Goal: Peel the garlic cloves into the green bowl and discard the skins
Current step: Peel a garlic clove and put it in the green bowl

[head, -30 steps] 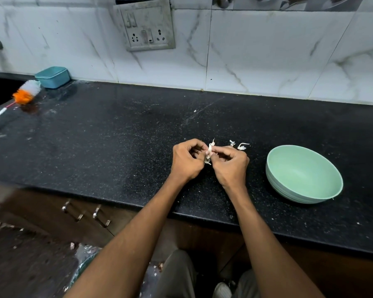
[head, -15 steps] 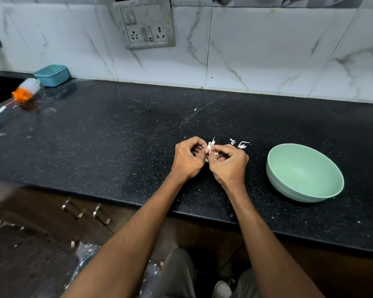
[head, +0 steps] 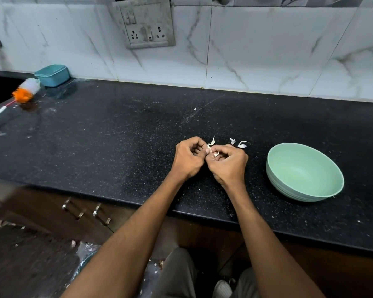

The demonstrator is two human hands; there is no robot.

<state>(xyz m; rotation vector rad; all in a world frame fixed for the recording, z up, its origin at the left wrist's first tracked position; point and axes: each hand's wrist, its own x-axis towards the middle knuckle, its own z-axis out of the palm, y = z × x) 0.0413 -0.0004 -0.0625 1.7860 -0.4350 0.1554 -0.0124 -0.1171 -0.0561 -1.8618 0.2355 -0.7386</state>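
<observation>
Your pale green round plastic bowl (head: pixel 304 172) sits on the black speckled stone worktop (head: pixel 108 134) off to your right, and there's nothing in it. Over by the back wall on the far left there's a small teal rectangular plastic tub (head: pixel 52 75); can't see inside it from this angle. Just in front of that tub lies an orange-and-white bristled brush with a thin handle (head: pixel 22 93).

The bowl is pretty near the front edge of the worktop, with a narrow strip of bare stone in front of it. Loads of open stone to the left of your hands and behind them up to the marble-look wall tiles (head: pixel 267 50). Two little white scraps of garlic skin (head: pixel 242 144) lie between your hands and the bowl, a bit further back.

Your left hand (head: pixel 188 160) and right hand (head: pixel 229 165) are knuckle to knuckle above the worktop, both curled tight, fingertips pinching the same small whitish garlic clove (head: pixel 212 148) between them. A thin wisp of skin sticks up from it. How much of the clove is peeled, I can't tell, your fingers cover most of it.
</observation>
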